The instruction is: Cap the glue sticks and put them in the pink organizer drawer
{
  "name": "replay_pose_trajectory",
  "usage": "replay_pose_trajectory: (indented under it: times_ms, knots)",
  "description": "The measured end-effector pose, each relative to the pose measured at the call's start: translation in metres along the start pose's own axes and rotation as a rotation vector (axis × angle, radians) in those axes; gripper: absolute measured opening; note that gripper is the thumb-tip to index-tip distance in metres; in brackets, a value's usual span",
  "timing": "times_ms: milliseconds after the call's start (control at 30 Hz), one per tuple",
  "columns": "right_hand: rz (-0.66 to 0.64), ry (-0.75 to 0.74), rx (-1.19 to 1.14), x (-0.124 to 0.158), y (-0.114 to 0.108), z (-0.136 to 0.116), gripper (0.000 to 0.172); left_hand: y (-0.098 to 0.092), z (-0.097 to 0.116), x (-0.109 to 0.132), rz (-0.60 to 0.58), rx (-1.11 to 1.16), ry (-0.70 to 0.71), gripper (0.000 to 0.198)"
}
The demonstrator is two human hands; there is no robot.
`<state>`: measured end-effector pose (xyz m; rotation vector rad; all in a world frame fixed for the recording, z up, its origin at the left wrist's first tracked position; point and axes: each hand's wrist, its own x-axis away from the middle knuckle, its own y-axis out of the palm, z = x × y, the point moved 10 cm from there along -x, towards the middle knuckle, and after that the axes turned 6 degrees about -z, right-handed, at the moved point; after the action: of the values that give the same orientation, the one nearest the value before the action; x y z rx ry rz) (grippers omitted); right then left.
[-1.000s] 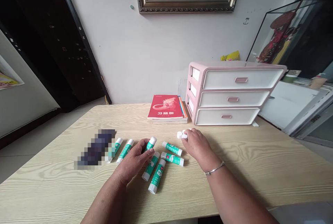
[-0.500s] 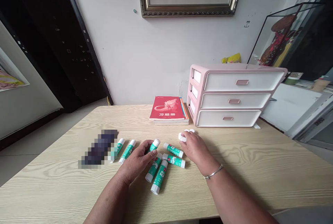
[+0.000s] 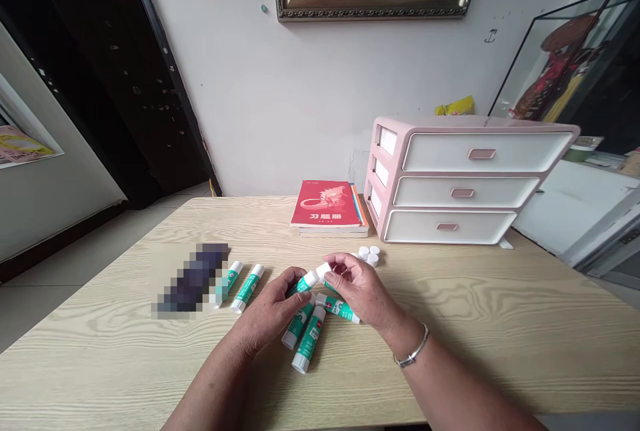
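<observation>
We are holding a green-labelled glue stick [image 3: 303, 283] between both hands, just above the middle of the surface [image 3: 450, 351]. Our left hand [image 3: 267, 307] is clamped around the barrel while our right hand [image 3: 357, 284] is pinching the white end, the two hands working close together so that the stick is held steady. Loose white caps [image 3: 369, 255] are standing in a cluster just beyond, toward the far edge, and more glue sticks [image 3: 306, 349] are lying beneath our hands.
</observation>
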<state>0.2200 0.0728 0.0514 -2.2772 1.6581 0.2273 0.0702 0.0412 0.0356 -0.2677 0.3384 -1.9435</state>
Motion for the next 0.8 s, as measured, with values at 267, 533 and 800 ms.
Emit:
replay_pose_trajectory:
  times_ms: [267,533,800]
  knots:
    - [-0.014,-0.068,0.093,0.003,0.008,-0.007,0.027,0.001,0.000,0.000,0.011,-0.046,0.016,0.020]
    - [-0.055,-0.111,0.102,0.008,0.021,-0.012,0.024,0.004,0.005,0.000,0.029,-0.020,0.020,0.025]
    - [-0.089,-0.202,0.236,0.020,0.029,-0.023,0.045,-0.025,0.001,0.006,0.287,-0.058,-0.062,0.054]
